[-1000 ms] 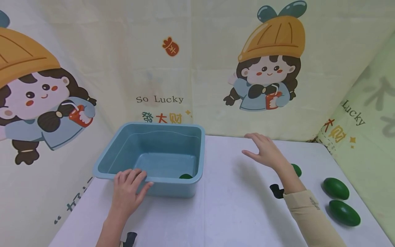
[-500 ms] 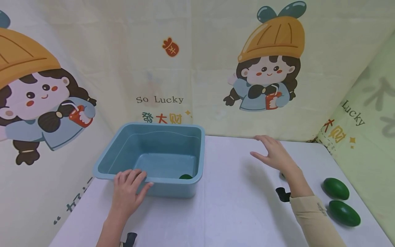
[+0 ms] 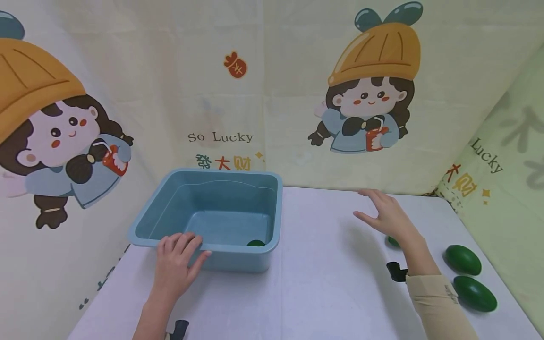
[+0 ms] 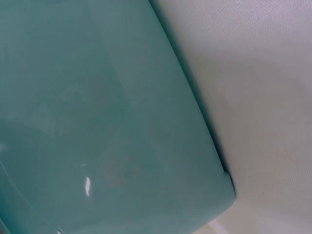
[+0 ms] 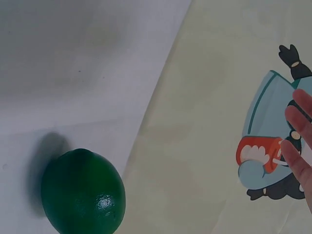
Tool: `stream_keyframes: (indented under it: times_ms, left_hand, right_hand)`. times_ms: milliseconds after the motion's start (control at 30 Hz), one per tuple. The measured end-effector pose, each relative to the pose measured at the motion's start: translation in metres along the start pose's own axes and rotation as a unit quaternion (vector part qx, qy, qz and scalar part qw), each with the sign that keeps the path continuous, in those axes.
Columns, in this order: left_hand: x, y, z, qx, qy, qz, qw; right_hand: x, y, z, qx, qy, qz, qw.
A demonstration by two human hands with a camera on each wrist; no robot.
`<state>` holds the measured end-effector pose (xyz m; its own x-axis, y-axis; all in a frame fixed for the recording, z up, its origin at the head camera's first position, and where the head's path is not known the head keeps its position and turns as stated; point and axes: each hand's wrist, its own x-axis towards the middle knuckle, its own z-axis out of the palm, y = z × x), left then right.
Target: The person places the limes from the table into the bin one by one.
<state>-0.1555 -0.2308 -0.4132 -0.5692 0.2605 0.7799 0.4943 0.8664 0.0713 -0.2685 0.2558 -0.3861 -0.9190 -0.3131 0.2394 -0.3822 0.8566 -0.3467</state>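
Observation:
My left hand (image 3: 176, 269) holds the near rim of a blue plastic basin (image 3: 238, 259), fingers bent over the edge and thumb on the outside. Part of a dark green object (image 3: 256, 243) shows inside the basin's near right corner. To the right, my right hand (image 3: 384, 215) hovers over the table with fingers and thumb spread, holding nothing. Partly hidden behind its wrist lies a small green fruit (image 3: 393, 242). In the right wrist view, a glossy green lime-like fruit (image 5: 83, 192) lies near the fingers (image 5: 298, 163). The left wrist view shows the basin wall (image 4: 122, 122).
Two larger dark green oval fruits, an upper one (image 3: 462, 259) and a lower one (image 3: 474, 293), lie near the right edge of the white table (image 3: 314, 293). A printed cloth backdrop (image 3: 293, 94) rises behind the table and along both sides.
My right hand has drifted to the right and slightly down, its fingers still spread, covering part of the small green fruit. My left hand and the basin have stayed in place.

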Motion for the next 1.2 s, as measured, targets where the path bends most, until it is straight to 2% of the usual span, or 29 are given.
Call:
stream_keyframes:
  times_ms: [333,633,1200]
  left_hand:
    - [-0.001,0.001,0.000,0.000,-0.002,-0.002,1.0000]
    - [-0.002,0.002,0.000,-0.001,-0.001,-0.001,1.0000]
    - [-0.005,0.004,0.001,-0.008,-0.003,-0.004,1.0000]
  right_hand:
    - [-0.008,0.014,0.000,-0.001,0.020,0.013,0.9997]
    - [-0.017,0.025,0.002,-0.011,0.042,0.000,0.9991]
    - [-0.036,0.043,0.002,-0.003,0.021,0.061,0.9979]
